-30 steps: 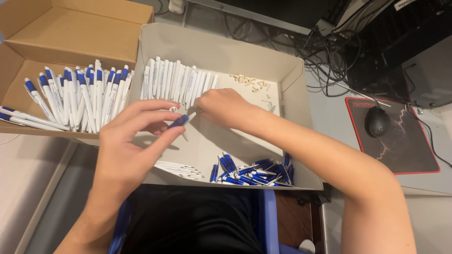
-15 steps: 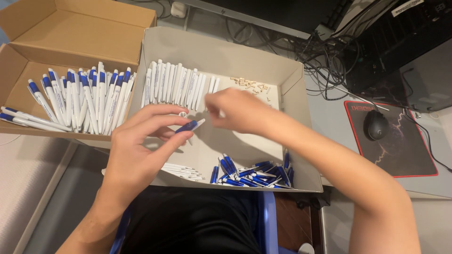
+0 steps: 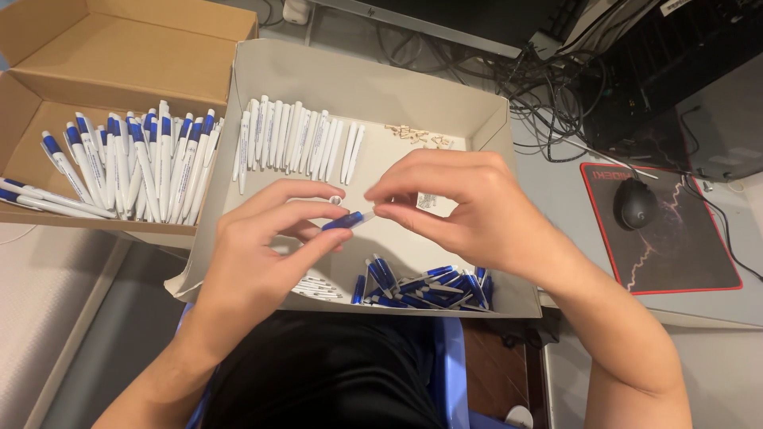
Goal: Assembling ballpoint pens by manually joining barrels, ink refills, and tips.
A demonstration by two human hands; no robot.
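Both hands meet over the middle of a shallow grey cardboard tray (image 3: 485,127). Left hand (image 3: 262,246) pinches a small blue pen part (image 3: 343,221) between thumb and fingers, with a white pen barrel end (image 3: 318,200) showing just above it under the index finger. Right hand (image 3: 461,206) pinches the clear tip end of the same blue part from the other side, fingers curled, knuckles up. So the part is held in the air by both hands, above the tray floor, not resting on anything.

Inside the tray: a row of white pen barrels (image 3: 294,139) along the far side, a pile of blue pen parts (image 3: 421,286) at the near edge, some tiny springs (image 3: 413,135) near the far right corner. To the left, touching the tray, an open brown cardboard box (image 3: 119,48) holds assembled blue and white pens (image 3: 135,163). On the right, a black mouse (image 3: 634,202) sits on a black mouse pad with red edge (image 3: 675,246) on the desk (image 3: 564,183); tangled cables (image 3: 556,87) behind.
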